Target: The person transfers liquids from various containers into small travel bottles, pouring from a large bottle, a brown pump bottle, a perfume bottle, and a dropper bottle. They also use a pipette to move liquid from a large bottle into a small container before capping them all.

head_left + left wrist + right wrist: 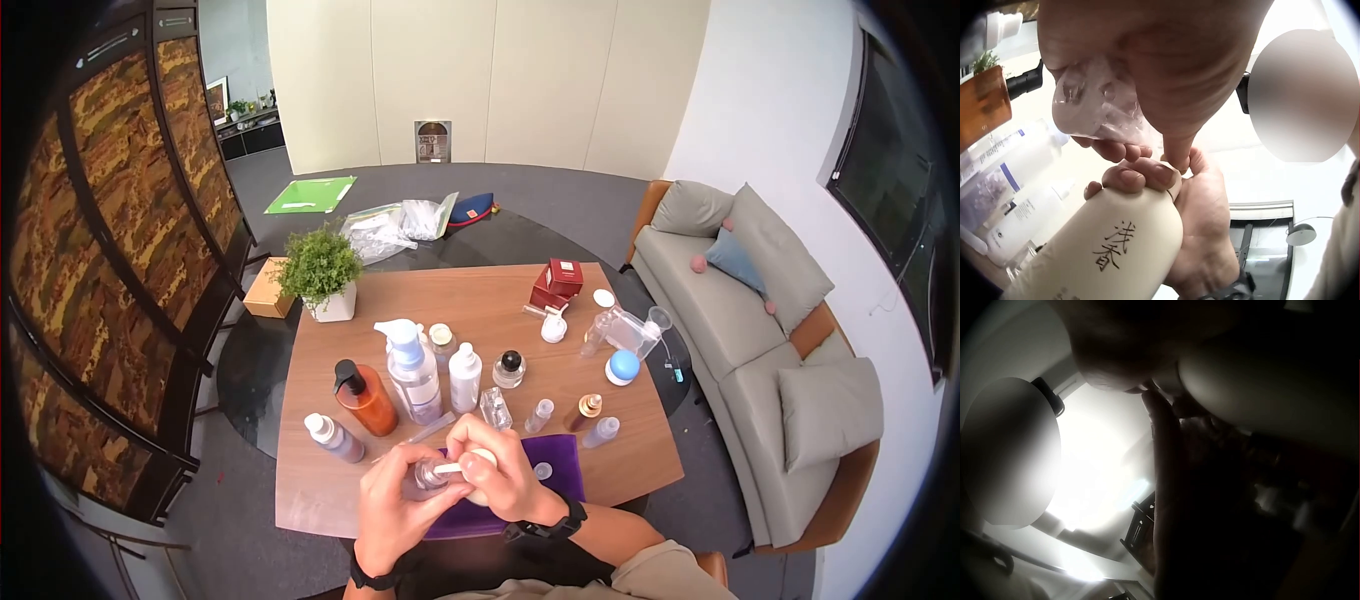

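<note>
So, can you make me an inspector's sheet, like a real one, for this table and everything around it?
Surface: rectangular brown wood-grain table, with a flat purple cloth near the person.
Job's things: smooth cream bottle with dark written characters and small clear container, both in hand.
Clutter: orange bottle with black top, large clear bottle with pale pump, dark red boxes, white jar with blue lid, and more bottles.
Hands: left hand holds the container; right hand grips the bottle.
Cables: nothing seen for sure on the tabletop.
Surroundings: grey cushioned sofa at right, dark-framed patterned screen at left.
</note>
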A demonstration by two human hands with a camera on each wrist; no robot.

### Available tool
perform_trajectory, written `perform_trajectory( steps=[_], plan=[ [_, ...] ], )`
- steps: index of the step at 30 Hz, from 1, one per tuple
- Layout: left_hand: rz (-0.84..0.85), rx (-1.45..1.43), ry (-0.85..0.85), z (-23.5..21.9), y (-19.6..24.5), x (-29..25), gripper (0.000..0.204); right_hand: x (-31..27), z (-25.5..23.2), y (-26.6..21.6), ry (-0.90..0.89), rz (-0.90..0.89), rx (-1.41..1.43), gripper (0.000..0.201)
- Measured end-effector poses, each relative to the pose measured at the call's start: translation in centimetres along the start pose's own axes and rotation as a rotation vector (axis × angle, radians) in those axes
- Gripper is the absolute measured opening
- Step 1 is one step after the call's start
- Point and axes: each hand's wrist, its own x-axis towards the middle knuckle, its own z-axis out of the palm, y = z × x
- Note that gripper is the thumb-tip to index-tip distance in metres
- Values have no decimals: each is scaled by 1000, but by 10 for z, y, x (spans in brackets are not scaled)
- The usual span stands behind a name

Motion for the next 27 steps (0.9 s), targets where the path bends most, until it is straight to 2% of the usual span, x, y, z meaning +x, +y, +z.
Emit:
perform_trajectory(
  steps=[4,6,7,9,11,13,14,15,17,18,20,22,27],
  plan=[
    [18,-18,26,8,-5,-5,45,-3,0,2,-2,-42,-32,24],
    [-66,-173,99,13,-13,-12,44,-1,1,2,-107,33,-75,46],
    [-61,-172,89,15,-17,-16,44,1,-2,-2,-96,30,-74,46],
    [-177,-385,142,22,-28,-27,44,5,-11,-20,-169,143,395,39],
    [-220,-445,101,35,-44,-35,41,13,-30,-41,-120,25,461,51],
    [-223,-462,71,52,-52,-41,39,23,-68,-69,-77,-126,257,70],
    [-220,-516,44,58,-53,-44,36,28,-80,-83,16,-196,282,79],
    [-236,-562,38,66,-56,-49,40,40,-92,-96,42,-336,261,80],
    [-124,-531,11,80,-66,-55,44,54,-111,-120,143,-397,251,72],
    [-107,-495,-27,85,-67,-56,47,60,-123,-121,201,-406,151,69],
    [-121,-514,-60,93,-72,-59,47,68,-138,-114,254,-413,44,66],
    [-154,-509,-102,95,-74,-60,45,75,-148,-99,368,-324,-37,61],
    [-216,-415,-143,87,-75,-57,44,84,-175,-37,411,-237,62,52]
  ],
)
